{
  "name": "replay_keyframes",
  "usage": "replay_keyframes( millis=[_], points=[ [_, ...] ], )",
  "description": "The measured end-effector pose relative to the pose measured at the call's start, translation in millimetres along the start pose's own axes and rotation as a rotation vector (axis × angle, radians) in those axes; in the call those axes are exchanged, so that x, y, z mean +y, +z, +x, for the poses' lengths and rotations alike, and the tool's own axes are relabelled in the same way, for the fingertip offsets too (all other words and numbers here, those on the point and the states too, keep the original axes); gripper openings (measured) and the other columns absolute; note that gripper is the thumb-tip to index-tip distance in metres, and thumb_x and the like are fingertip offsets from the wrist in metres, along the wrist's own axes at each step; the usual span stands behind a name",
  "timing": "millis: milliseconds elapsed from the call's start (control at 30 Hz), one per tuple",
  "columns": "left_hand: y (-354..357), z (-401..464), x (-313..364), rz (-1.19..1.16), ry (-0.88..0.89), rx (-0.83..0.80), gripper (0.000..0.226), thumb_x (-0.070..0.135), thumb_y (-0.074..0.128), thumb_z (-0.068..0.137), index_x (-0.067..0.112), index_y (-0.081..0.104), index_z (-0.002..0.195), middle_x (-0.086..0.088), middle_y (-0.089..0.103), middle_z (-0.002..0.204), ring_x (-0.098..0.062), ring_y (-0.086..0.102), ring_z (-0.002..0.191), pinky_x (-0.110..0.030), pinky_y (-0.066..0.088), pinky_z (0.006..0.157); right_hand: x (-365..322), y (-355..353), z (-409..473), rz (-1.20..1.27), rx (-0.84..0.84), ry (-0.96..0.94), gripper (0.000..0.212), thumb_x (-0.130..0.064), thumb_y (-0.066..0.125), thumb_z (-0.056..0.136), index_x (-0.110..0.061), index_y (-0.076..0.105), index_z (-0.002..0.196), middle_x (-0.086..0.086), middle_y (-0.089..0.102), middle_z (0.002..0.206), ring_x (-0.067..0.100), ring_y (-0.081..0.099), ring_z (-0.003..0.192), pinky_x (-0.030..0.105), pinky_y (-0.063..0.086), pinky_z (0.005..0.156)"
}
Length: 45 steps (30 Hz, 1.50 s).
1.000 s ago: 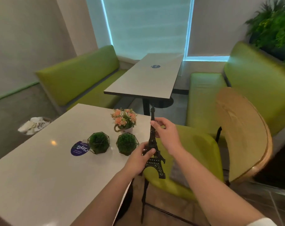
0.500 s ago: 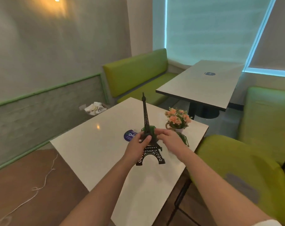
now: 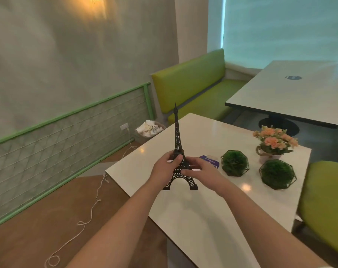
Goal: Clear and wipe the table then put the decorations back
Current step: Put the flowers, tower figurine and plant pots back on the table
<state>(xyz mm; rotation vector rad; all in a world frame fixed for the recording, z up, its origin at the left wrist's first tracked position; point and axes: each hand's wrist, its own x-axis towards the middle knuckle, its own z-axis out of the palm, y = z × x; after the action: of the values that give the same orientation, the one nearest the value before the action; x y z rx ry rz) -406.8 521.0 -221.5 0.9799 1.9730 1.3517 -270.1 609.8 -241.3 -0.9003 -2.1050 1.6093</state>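
I pinch Eiffel Tower model point(image 3: 178, 151) with left hand point(image 3: 165, 169) | right hand point(image 3: 200, 170) fingers steadying it | counter point(image 3: 203, 209) | risk: tall, narrow-footed, topples if released tilted

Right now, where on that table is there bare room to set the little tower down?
Bare tabletop lies below the tower, toward the near edge, and beyond it toward the far corner. The right end is crowded: two green globes, the flower pot, a purple sticker.
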Motion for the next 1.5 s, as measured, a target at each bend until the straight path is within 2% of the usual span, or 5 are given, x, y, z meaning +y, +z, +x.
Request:
replay_keyframes(
  millis=[133,367,733,1033,1500],
  points=[
    [-36,22,-24,0.038,-0.005,-0.022,0.034,0.039,0.059,0.095,0.025,0.062,0.126,0.005,0.067,0.116,-0.014,0.066,0.102,-0.032,0.05,0.094,-4,39,27,0.047,0.046,0.003,0.049,-0.024,0.079,0.081,-0.028,0.059,0.125,-0.012,0.066,0.112,0.007,0.06,0.109,0.019,0.045,0.087],
    [-66,71,-61,-0.006,-0.05,-0.081,0.028,0.028,0.057,0.097,0.022,0.058,0.125,0.003,0.066,0.119,-0.014,0.065,0.105,-0.03,0.05,0.091,8,76,83,0.064,0.078,0.041,0.05,-0.024,0.077,0.082,-0.025,0.059,0.128,-0.005,0.063,0.12,0.007,0.058,0.107,0.01,0.042,0.074],
    [-71,187,-100,-0.005,-0.078,-0.221,0.026,0.025,0.066,0.092,0.044,0.058,0.107,0.005,0.065,0.12,-0.012,0.06,0.113,-0.037,0.048,0.101,41,86,182,0.117,0.215,0.128,0.055,-0.021,0.082,0.074,-0.028,0.06,0.124,-0.009,0.063,0.121,0.004,0.057,0.113,0.012,0.037,0.082],
    [-58,263,-105,-0.086,-0.093,-0.339,0.029,0.017,0.062,0.095,0.032,0.057,0.12,0.005,0.065,0.12,-0.002,0.062,0.105,-0.014,0.048,0.077,52,67,238,0.083,0.329,0.203,0.058,-0.026,0.079,0.078,-0.031,0.054,0.131,-0.013,0.054,0.123,0.002,0.052,0.116,0.011,0.036,0.086],
    [-24,472,-108,-0.072,-0.032,-0.605,0.034,0.009,0.063,0.093,0.024,0.057,0.123,0.004,0.066,0.12,-0.011,0.063,0.112,-0.039,0.05,0.099,63,28,397,0.092,0.598,0.333,0.062,-0.021,0.072,0.087,-0.022,0.045,0.143,-0.004,0.052,0.136,0.008,0.048,0.126,0.023,0.036,0.103]
  ],
)
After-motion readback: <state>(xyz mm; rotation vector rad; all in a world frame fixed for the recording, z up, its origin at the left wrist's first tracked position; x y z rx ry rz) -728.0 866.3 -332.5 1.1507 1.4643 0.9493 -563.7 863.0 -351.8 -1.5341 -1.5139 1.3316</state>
